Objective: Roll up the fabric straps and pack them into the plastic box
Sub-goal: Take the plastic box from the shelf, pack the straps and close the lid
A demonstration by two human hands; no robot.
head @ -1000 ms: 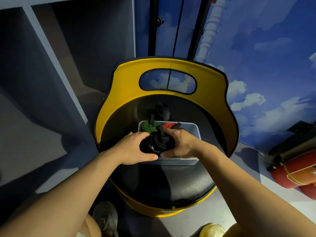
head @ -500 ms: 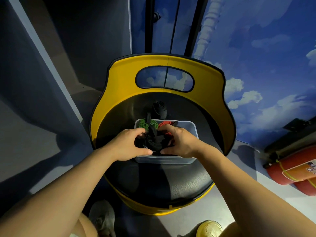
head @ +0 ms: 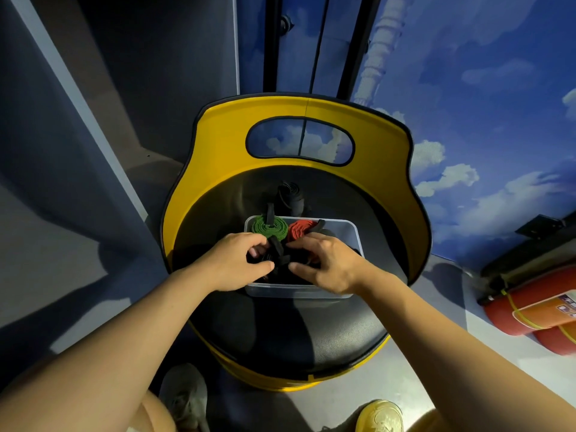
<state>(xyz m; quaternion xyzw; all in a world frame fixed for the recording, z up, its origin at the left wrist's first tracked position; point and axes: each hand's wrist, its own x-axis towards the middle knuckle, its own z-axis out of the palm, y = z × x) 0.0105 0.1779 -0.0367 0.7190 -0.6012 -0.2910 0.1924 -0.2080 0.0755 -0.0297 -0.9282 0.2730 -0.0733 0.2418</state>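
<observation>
1. Yellow chair [head: 311, 110] with a black seat [head: 296, 332] — it spreads under and beyond both your hands, backrest on the far side of them.
2. Plastic box [head: 299, 290] sits on the seat directly beneath your hands; its near wall shows just below your wrists.
3. Your left hand [head: 232, 263] and right hand [head: 327, 263] meet over the near half of the box, fingers curled narrow around a black strap roll [head: 276, 254] pinched between them — both hands grip it.
4. Green strap roll [head: 269, 227] lies in the box just beyond your left fingers.
5. Red strap roll [head: 300, 229] lies beside it, just beyond your right fingers, partly hidden by them.
6. Another black roll [head: 291, 196] rests on the seat outside the box, past both hands.
</observation>
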